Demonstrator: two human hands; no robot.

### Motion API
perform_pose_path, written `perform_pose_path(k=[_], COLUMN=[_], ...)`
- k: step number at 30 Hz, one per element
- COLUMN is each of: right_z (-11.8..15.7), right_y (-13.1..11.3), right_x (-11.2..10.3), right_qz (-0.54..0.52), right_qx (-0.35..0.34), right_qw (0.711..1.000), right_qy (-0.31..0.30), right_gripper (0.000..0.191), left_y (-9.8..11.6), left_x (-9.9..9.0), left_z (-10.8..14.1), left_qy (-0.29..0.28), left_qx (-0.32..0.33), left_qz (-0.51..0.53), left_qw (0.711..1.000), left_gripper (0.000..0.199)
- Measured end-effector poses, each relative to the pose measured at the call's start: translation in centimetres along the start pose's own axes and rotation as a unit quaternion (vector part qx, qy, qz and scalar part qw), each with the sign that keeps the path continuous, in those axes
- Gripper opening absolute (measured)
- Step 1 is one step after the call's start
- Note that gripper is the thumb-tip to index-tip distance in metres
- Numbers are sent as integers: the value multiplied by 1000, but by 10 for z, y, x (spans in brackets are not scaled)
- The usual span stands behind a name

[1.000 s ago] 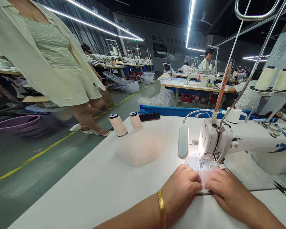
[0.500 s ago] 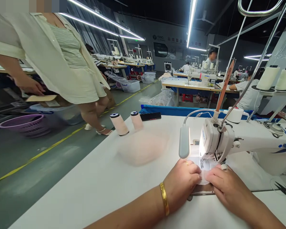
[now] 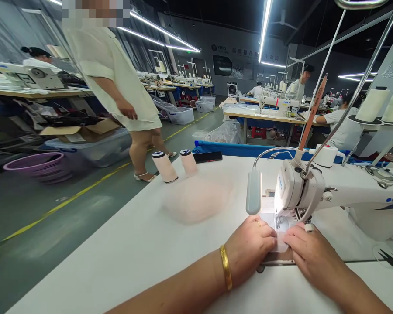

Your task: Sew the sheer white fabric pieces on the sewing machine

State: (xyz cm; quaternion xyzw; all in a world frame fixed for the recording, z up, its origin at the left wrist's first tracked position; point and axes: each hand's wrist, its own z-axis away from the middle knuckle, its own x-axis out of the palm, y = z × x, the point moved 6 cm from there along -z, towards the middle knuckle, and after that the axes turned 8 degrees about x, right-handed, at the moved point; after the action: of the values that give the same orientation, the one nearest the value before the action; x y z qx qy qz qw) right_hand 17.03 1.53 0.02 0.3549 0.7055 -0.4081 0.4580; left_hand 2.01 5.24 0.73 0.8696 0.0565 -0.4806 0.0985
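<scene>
The left hand (image 3: 251, 244) and the right hand (image 3: 316, 250) rest at the front of a white sewing machine (image 3: 299, 185), one on each side of a small piece of thin, pale cloth (image 3: 280, 247). The cloth lies flat just in front of the needle area, under bright light. Both hands have bent fingers, with the fingertips at the edges of the cloth; whether they pinch it or only press it down, I cannot tell. The left wrist wears a gold bracelet (image 3: 225, 267). A grey lamp (image 3: 254, 192) hangs just left of the machine head. Farther left on the white table (image 3: 124, 270) is a soft pinkish heap (image 3: 198, 201), too blurred to make out, with two peach thread spools (image 3: 164, 167) standing behind it and a flat black object (image 3: 208, 157) beside them. Red-handled snips (image 3: 392, 260) lie at the far right. Across the aisle, a person in pale clothes (image 3: 118, 83) stands near an open cardboard box (image 3: 80, 132) and a purple basket (image 3: 41, 171).
</scene>
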Motion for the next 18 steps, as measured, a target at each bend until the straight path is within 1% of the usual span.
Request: perform_pose_path(k=[5, 9, 14, 18], right_z=[-2, -4, -4, -4], right_y=[4, 4, 6, 10], right_x=[3, 1, -3, -1], right_qz=[17, 35, 22, 18], right_qx=[9, 19, 34, 40], right_qw=[1000, 999, 998, 997], right_qy=[9, 19, 51, 65], right_gripper=[28, 28, 32, 38], left_y=[-4, -7, -13, -17], left_x=[-2, -3, 0, 2], left_z=[-4, -6, -8, -10], left_qy=[8, 15, 3, -3], left_qx=[-2, -3, -17, -27], left_qz=[-14, -24, -27, -24], left_qw=[1000, 1000, 999, 999], left_gripper=[19, 23, 27, 27])
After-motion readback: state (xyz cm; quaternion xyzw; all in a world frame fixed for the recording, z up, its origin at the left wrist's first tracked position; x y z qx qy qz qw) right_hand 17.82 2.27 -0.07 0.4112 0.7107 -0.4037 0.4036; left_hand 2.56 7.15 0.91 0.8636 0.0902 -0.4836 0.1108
